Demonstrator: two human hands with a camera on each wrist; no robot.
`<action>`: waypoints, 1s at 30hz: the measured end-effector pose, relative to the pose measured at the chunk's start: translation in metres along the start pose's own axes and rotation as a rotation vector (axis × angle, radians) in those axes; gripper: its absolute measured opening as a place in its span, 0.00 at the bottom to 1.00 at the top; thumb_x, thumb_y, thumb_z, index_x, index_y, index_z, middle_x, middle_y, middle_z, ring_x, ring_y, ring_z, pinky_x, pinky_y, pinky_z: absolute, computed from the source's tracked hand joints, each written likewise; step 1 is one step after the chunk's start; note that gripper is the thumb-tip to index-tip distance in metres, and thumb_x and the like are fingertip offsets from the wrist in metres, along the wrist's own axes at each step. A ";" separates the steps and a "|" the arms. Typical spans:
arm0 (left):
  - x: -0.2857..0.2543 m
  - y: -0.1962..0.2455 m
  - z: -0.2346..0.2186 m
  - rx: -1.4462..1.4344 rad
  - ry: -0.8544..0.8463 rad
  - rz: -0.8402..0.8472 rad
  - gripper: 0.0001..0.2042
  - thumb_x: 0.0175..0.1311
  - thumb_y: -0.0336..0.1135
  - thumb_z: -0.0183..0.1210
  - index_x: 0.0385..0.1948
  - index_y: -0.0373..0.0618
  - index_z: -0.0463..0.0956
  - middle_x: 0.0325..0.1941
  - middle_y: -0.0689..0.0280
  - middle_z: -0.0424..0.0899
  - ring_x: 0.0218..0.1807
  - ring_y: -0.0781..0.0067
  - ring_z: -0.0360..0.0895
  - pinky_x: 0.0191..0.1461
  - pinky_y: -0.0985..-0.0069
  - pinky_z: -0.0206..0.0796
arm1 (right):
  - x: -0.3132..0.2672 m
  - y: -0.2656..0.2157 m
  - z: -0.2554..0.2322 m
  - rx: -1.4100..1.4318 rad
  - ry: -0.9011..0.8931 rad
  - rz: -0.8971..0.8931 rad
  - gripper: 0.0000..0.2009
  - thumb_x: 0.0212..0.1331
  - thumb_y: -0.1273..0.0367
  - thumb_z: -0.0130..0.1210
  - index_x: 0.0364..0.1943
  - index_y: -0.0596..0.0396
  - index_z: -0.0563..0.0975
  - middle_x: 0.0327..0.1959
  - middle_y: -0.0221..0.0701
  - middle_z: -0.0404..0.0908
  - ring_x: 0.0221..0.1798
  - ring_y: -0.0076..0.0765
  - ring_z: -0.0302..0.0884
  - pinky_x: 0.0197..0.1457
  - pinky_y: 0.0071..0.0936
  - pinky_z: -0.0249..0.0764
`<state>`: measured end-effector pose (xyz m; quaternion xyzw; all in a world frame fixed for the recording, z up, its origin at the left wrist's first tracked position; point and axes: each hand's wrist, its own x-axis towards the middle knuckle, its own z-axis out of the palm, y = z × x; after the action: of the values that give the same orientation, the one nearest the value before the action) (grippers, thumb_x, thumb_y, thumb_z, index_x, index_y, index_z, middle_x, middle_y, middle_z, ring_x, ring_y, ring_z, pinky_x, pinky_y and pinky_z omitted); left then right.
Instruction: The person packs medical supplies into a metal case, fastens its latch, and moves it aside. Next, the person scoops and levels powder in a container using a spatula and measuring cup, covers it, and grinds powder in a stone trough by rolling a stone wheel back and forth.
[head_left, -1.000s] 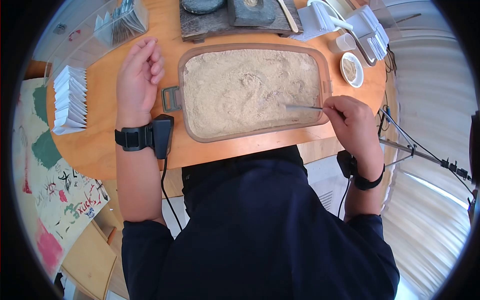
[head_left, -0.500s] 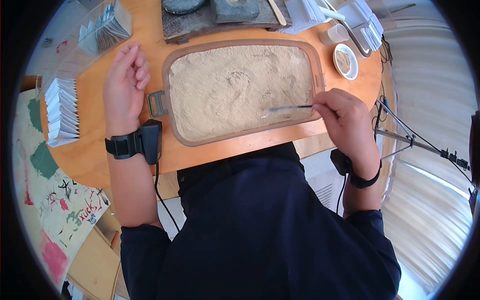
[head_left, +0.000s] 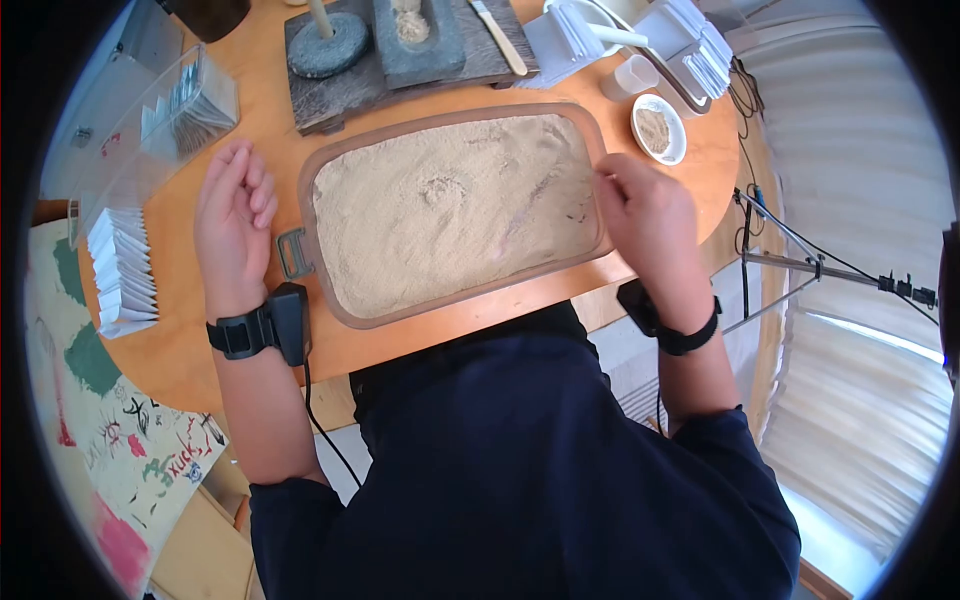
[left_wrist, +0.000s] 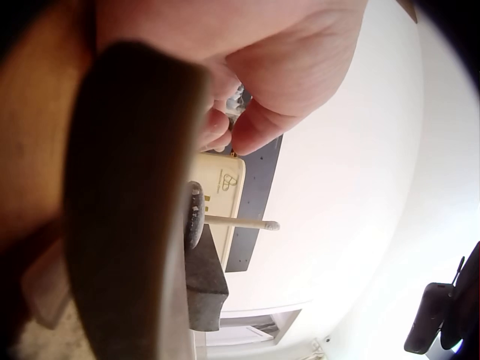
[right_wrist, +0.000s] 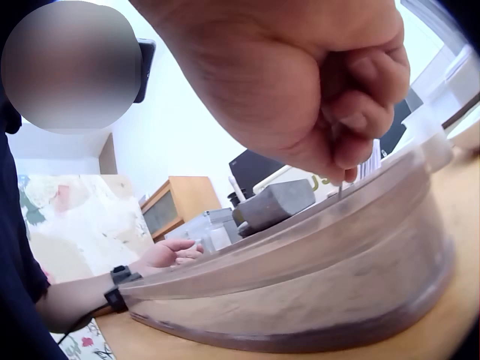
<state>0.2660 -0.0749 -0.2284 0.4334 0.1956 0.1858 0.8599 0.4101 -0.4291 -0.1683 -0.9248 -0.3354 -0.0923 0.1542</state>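
Observation:
A clear brownish plastic tub (right_wrist: 300,322) filled with pale tan powder (head_left: 420,230) stands in front of the person. At the tub's right rim, my right hand (head_left: 645,215) pinches a thin metal rod (right_wrist: 340,192) between thumb and fingers. Only a short piece of the rod shows below the fingertips in the right wrist view; in the head view the hand covers it. Streaks mark the powder beside that hand. Left of the tub, my left hand (head_left: 232,225) lies by the table with loosely curled fingers and holds nothing.
Behind the tub, a dark wooden board (head_left: 350,112) bears a round stone (head_left: 325,57), a stone trough (head_left: 420,65) and a brush (head_left: 500,38). A white bowl of powder (head_left: 657,130) and a plastic cup (head_left: 632,77) stand at right, folded papers (head_left: 122,270) at left.
The rod, earlier seen reaching left over the powder, is now hidden from above by my right hand. New streaks show at the powder's right side. The head view has shifted; the left hand stays put.

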 end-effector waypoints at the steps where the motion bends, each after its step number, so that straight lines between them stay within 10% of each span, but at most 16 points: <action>1: 0.000 0.000 -0.002 -0.004 0.003 0.007 0.08 0.74 0.32 0.50 0.48 0.40 0.70 0.30 0.71 0.66 0.25 0.85 0.61 0.23 0.86 0.52 | -0.001 -0.008 0.000 0.112 -0.060 -0.021 0.03 0.56 0.70 0.59 0.30 0.54 0.79 0.25 0.37 0.81 0.29 0.48 0.81 0.32 0.40 0.76; 30: 0.001 -0.001 -0.005 -0.027 -0.014 0.010 0.08 0.74 0.32 0.51 0.48 0.40 0.71 0.30 0.70 0.68 0.26 0.84 0.63 0.23 0.86 0.53 | -0.031 0.009 -0.028 0.114 -0.017 0.110 0.02 0.57 0.73 0.61 0.31 0.56 0.80 0.26 0.37 0.81 0.26 0.41 0.79 0.30 0.33 0.74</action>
<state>0.2645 -0.0713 -0.2319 0.4240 0.1846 0.1898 0.8661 0.3907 -0.4633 -0.1526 -0.9323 -0.2900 -0.0564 0.2087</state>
